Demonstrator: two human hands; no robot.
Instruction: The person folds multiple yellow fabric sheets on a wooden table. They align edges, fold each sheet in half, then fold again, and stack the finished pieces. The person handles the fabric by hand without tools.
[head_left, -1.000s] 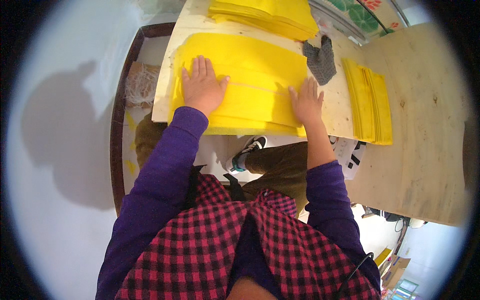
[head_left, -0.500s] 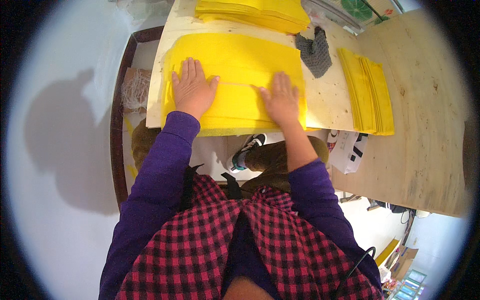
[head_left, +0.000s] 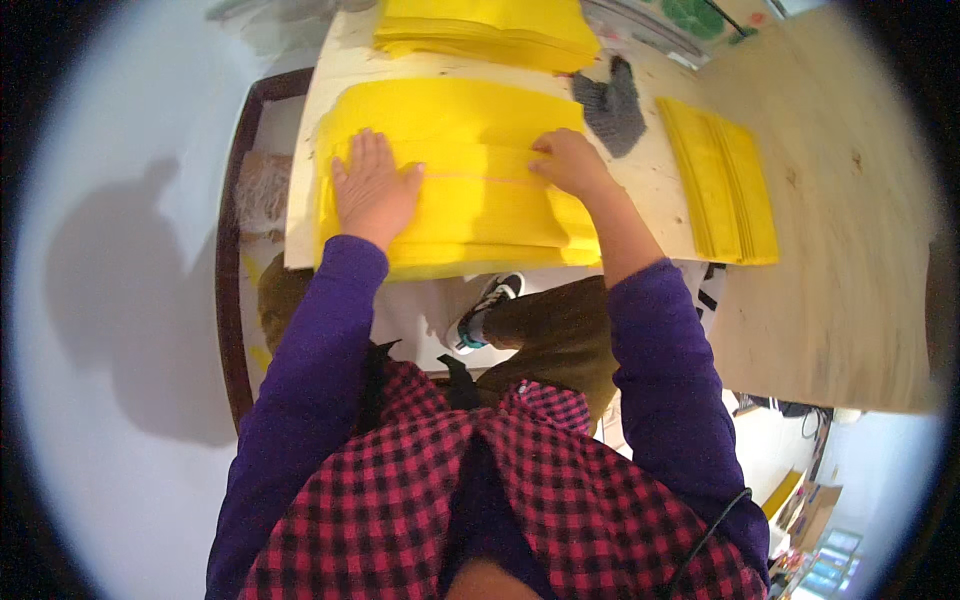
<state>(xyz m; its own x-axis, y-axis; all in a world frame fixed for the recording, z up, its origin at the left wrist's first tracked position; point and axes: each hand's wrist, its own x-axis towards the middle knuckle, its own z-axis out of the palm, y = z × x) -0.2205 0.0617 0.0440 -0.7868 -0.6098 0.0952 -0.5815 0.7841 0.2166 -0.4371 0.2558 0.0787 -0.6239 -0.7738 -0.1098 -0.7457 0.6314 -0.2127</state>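
Observation:
A stack of yellow cloth sheets (head_left: 455,115) lies in front of me on a light wooden table, with a thin orange line running across it. My left hand (head_left: 378,195) rests flat on the left part of the stack, fingers stretched out and thumb apart. Over the right part, my right hand (head_left: 572,165) has its fingers curled and drawn together against the top yellow cloth, near a crease just beyond the orange line. Exactly how much cloth lies between those fingertips is hard to see.
Another yellow stack (head_left: 485,35) sits at the far edge of the wooden table (head_left: 665,190). A grey knitted piece (head_left: 612,108) lies right of the near stack. Folded yellow cloths (head_left: 718,185) lie farther right, beside a wooden panel (head_left: 835,230). Below the table a shoe (head_left: 485,312) shows.
My right hand has gone from lying flat to curled fingers, and its forearm has swung out to the right. My left hand stays flat on the stack. The view has shifted slightly.

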